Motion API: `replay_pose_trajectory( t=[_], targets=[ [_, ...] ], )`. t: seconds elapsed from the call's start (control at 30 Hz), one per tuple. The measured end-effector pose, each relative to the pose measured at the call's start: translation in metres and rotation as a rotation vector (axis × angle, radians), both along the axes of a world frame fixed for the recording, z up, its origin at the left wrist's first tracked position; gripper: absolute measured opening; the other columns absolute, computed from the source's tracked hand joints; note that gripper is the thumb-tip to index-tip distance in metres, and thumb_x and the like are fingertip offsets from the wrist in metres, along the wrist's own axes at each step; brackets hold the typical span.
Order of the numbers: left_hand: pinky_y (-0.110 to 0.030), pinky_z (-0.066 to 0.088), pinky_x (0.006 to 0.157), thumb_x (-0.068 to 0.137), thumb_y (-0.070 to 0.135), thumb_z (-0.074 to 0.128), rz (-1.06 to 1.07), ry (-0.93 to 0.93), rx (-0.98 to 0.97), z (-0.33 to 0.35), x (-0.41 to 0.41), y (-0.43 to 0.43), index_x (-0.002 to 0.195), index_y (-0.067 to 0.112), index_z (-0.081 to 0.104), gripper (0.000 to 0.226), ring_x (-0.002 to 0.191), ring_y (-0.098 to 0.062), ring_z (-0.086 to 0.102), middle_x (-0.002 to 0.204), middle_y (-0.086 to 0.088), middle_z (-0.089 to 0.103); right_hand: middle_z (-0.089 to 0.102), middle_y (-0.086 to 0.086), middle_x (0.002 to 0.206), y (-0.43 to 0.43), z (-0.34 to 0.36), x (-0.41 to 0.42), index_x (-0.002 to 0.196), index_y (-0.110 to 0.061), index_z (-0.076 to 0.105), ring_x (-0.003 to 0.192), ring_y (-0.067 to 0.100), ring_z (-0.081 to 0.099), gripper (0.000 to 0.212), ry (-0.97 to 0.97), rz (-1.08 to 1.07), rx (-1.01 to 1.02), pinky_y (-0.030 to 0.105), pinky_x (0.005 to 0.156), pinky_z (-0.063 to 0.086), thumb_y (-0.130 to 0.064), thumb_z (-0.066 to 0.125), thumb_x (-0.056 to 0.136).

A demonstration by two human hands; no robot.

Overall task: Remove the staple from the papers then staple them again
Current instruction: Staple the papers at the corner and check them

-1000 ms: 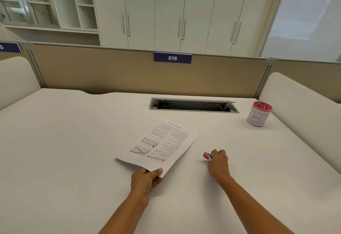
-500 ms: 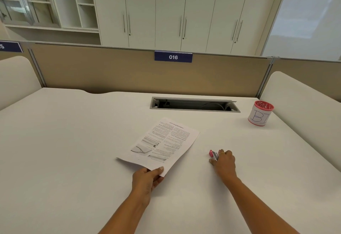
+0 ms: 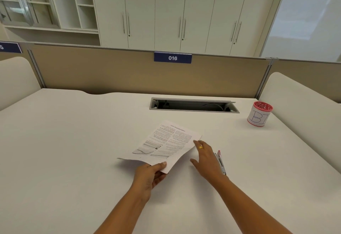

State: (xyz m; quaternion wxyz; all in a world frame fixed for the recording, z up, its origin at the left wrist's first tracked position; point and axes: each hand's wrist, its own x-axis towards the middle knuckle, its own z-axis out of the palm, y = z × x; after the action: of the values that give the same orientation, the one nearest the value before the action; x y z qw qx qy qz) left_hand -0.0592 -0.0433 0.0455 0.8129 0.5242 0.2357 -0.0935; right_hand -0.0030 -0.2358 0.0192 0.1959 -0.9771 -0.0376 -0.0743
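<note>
The printed papers (image 3: 166, 145) lie on the white desk (image 3: 73, 141), upside down to me, with the near edge lifted a little. My left hand (image 3: 150, 175) pinches their near corner between thumb and fingers. My right hand (image 3: 206, 157) is spread flat with straight fingers, and its fingertips reach the papers' right corner. A small pink and silver stapler (image 3: 220, 162) lies on the desk just right of that hand, untouched. No staple can be made out on the papers.
A red-rimmed white cup (image 3: 259, 114) marked with blue letters stands at the back right. An open cable slot (image 3: 193, 105) is set into the desk behind the papers. A tan partition (image 3: 129, 71) closes the back; padded side panels flank the desk.
My right hand let go of the stapler, left it on the desk, and moved left to the papers' right corner. The left hand kept its pinch on the near corner.
</note>
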Motion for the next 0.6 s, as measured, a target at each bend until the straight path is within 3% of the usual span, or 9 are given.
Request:
replay_pose_trajectory(
  t=[0.13, 0.2, 0.3, 0.37, 0.43, 0.53, 0.6],
  targets=[
    [-0.016, 0.050, 0.039, 0.077, 0.002, 0.068, -0.077, -0.042, 0.050, 0.016, 0.003, 0.006, 0.082, 0.008, 0.063, 0.009, 0.045, -0.011, 0.064, 0.055, -0.002, 0.069, 0.038, 0.000, 0.145, 0.009, 0.004, 0.003, 0.135, -0.019, 0.043, 0.135, 0.016, 0.031, 0.042, -0.037, 0.059, -0.098, 0.038, 0.106, 0.030, -0.029, 0.047, 0.094],
    [-0.015, 0.050, 0.038, 0.080, 0.004, 0.065, -0.056, -0.075, 0.052, 0.024, 0.006, 0.011, 0.083, 0.009, 0.063, 0.007, 0.040, -0.008, 0.062, 0.055, -0.002, 0.068, 0.054, -0.003, 0.130, 0.012, 0.008, 0.004, 0.120, -0.019, 0.058, 0.124, 0.017, 0.043, 0.030, -0.099, 0.086, -0.114, 0.036, 0.095, 0.035, -0.026, 0.042, 0.096],
    [-0.016, 0.051, 0.041, 0.086, 0.015, 0.060, 0.028, -0.138, 0.015, 0.034, 0.010, 0.017, 0.084, 0.008, 0.064, 0.008, 0.041, -0.009, 0.063, 0.058, -0.004, 0.069, 0.067, 0.000, 0.108, 0.018, 0.014, 0.003, 0.105, -0.017, 0.066, 0.106, 0.023, 0.055, 0.027, -0.159, 0.107, -0.099, 0.032, 0.082, 0.038, -0.025, 0.041, 0.097],
    [-0.023, 0.055, 0.050, 0.090, 0.036, 0.052, 0.090, -0.195, -0.023, 0.037, 0.013, 0.020, 0.082, 0.011, 0.067, 0.031, 0.054, -0.013, 0.068, 0.064, -0.003, 0.073, 0.069, 0.003, 0.101, 0.024, 0.018, 0.002, 0.100, -0.016, 0.067, 0.099, 0.025, 0.058, 0.028, -0.181, 0.097, -0.050, 0.033, 0.078, 0.041, -0.027, 0.042, 0.096],
    [-0.029, 0.052, 0.063, 0.089, 0.051, 0.044, 0.100, -0.223, 0.002, 0.039, 0.012, 0.017, 0.087, 0.016, 0.067, 0.043, 0.077, -0.019, 0.067, 0.082, -0.005, 0.073, 0.069, 0.004, 0.098, 0.032, 0.023, 0.000, 0.099, -0.016, 0.067, 0.096, 0.024, 0.058, 0.028, -0.199, 0.087, 0.006, 0.034, 0.076, 0.043, -0.030, 0.044, 0.095],
    [-0.035, 0.050, 0.075, 0.087, 0.050, 0.049, 0.019, -0.229, 0.116, 0.035, 0.010, 0.006, 0.108, 0.020, 0.058, 0.038, 0.103, -0.025, 0.057, 0.112, -0.006, 0.061, 0.069, 0.002, 0.099, 0.048, 0.029, -0.004, 0.100, -0.019, 0.068, 0.096, 0.022, 0.059, 0.027, -0.217, 0.104, 0.064, 0.031, 0.075, 0.044, -0.032, 0.045, 0.094],
    [-0.035, 0.049, 0.077, 0.084, 0.048, 0.056, -0.082, -0.208, 0.165, 0.032, 0.008, -0.001, 0.123, 0.021, 0.047, 0.048, 0.113, -0.028, 0.051, 0.127, -0.004, 0.051, 0.070, 0.001, 0.097, 0.059, 0.032, -0.009, 0.099, -0.020, 0.068, 0.093, 0.020, 0.060, 0.027, -0.222, 0.141, 0.084, 0.030, 0.072, 0.043, -0.031, 0.044, 0.094]
  ],
)
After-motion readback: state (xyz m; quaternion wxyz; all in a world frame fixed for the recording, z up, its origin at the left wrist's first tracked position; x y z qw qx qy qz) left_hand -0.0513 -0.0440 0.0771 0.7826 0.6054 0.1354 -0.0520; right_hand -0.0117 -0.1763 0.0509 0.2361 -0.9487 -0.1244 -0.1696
